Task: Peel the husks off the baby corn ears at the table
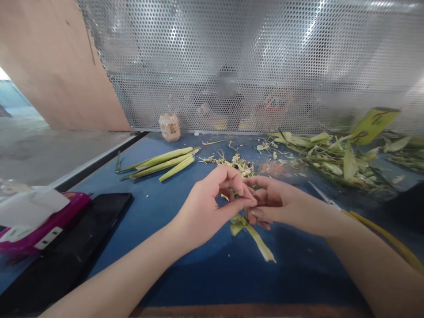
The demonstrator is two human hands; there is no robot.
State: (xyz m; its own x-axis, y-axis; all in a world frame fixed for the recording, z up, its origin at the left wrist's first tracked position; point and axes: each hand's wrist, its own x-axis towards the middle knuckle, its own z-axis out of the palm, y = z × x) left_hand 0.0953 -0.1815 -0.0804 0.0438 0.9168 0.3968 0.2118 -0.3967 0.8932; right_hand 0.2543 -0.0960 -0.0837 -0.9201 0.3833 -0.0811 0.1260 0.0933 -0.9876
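Starting with the biggest stuff: a perforated metal screen (232,39) along the table's far edge, with a blurry person (228,99) behind it. Next down, a blue table (205,282), pretty messy toward the far right corner thanks to a loose pile of green husks (338,163). Got a flat black slab (66,260) too, running down toward the near left corner, plus a magenta box (77,203) beside it by the left edge, topped with crumpled white paper (36,207).

Now the hands, over the middle of the table, fingertips meeting. Pressing thumb and forefinger together at the tips on the left hand (205,207); can't make out anything in between. Curling the right hand (281,201) in from the other side, grip mostly hidden, so can't tell if pinching anything.

Smaller: a yellow-handled tool (380,232) along the right forearm, thin metal blade toward the far edge. Then some pale green stalks (162,162) lying toward the left edge, a heap of shreds (243,165) just past the hands, and a green strip (261,245) right under the fingers, angled toward the near edge. Last up, a small jar (170,127) near the far edge, left of center, and orange crumbs (273,169) beside the shreds.
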